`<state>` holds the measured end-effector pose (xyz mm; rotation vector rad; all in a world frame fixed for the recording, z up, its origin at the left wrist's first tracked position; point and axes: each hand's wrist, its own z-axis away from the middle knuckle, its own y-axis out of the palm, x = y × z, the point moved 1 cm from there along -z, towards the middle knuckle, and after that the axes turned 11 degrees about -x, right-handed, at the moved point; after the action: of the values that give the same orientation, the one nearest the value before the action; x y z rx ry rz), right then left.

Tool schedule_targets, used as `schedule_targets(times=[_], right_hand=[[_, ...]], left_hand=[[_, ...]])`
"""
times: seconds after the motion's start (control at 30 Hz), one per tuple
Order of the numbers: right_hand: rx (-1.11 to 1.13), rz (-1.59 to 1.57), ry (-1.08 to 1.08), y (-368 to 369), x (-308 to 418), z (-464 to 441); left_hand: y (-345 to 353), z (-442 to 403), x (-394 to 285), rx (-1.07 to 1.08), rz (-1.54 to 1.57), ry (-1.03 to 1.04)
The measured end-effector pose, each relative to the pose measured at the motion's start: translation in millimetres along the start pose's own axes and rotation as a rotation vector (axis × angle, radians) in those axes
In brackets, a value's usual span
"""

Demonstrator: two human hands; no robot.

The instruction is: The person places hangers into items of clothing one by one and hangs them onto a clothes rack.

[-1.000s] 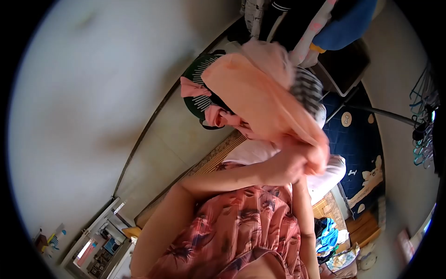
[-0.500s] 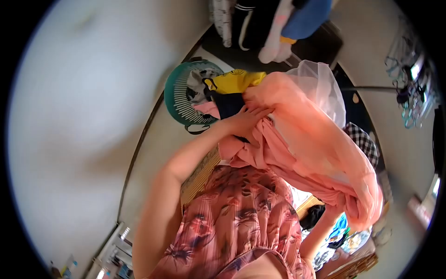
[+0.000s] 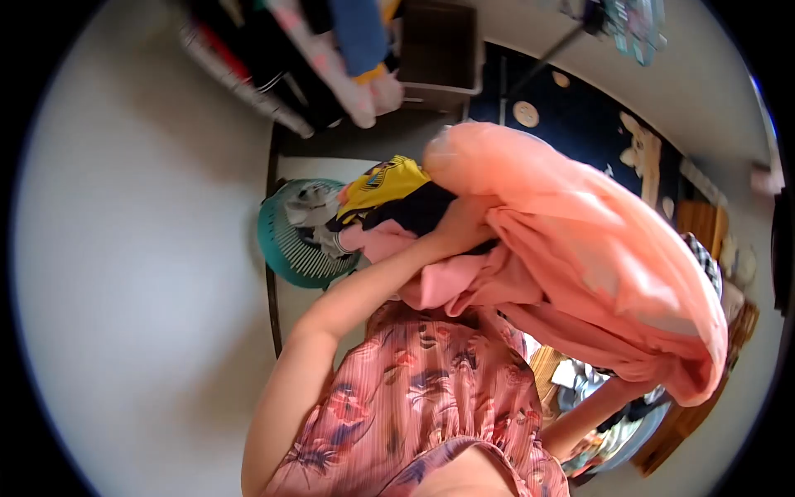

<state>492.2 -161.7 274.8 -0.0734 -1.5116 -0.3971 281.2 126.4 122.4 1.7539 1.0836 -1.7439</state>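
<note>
A large coral garment (image 3: pixel 580 224) with a sheer outer layer is spread in the air between my two hands. My left hand (image 3: pixel 468 225) is closed on its near left edge, the fingertips tucked under the folds. My right hand (image 3: pixel 644 386) reaches into the bunched lower right end; cloth covers its fingers, and that end hangs draped over it. Just left of the garment, a green laundry basket (image 3: pixel 269 240) holds a yellow printed piece (image 3: pixel 385 186), along with grey, dark and pink clothes.
Clothes hang at the upper left (image 3: pixel 290 66), beside a brown bin (image 3: pixel 439 50). A pole with hangers (image 3: pixel 633 29) stands at the top right. Behind the garment lies a dark blue patterned surface (image 3: pixel 571 108). More clothes (image 3: pixel 617 427) are piled below my right forearm.
The view has turned, shifting the room's contents. My left hand's fingers, earlier spread on the coral cloth, are now tucked into its folds. The garment's right end has moved farther right.
</note>
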Motion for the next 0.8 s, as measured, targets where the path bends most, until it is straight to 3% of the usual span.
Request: schedule_targets(times=[0.07,0.13,0.27,0.33,0.4,0.47,0.53,0.6,0.67,0.7,0.77,0.8], right_hand=[[-0.063,0.017,-0.165,-21,29,-9],[-0.178,0.183,-0.390,-70,56,-23],[-0.505,-0.041,-0.555,-103,100,12],[-0.616,-0.062,-0.703,-131,140,30],[-0.669,-0.012,-0.878,-169,164,49],[-0.697,0.126,-1.047,-198,188,64],[-0.778,0.243,-1.177,-216,207,75],[-0.819,0.093,-1.189,-204,208,67],[-0.974,0.465,-1.299,-219,197,51],[-1.019,0.706,-1.397,-235,193,40],[-0.940,-0.050,-0.757,-244,183,-11],[-0.799,0.383,-0.727,-258,163,-33]], left_hand=[[50,-20,-24,-0.038,0.350,0.126],[98,-36,-46,0.016,0.465,0.068],[185,-52,-107,0.346,0.521,0.112],[230,-39,-158,0.340,0.645,0.108],[264,-12,-210,0.443,0.976,0.008],[328,19,-240,0.644,1.130,-0.315],[312,14,-321,0.922,1.513,-0.294],[328,25,-359,0.799,1.534,-0.174],[363,22,-388,0.591,1.350,0.392],[393,16,-404,0.632,0.963,0.571],[402,-28,-376,0.583,0.968,0.783],[401,-42,-357,0.574,0.972,0.882]])
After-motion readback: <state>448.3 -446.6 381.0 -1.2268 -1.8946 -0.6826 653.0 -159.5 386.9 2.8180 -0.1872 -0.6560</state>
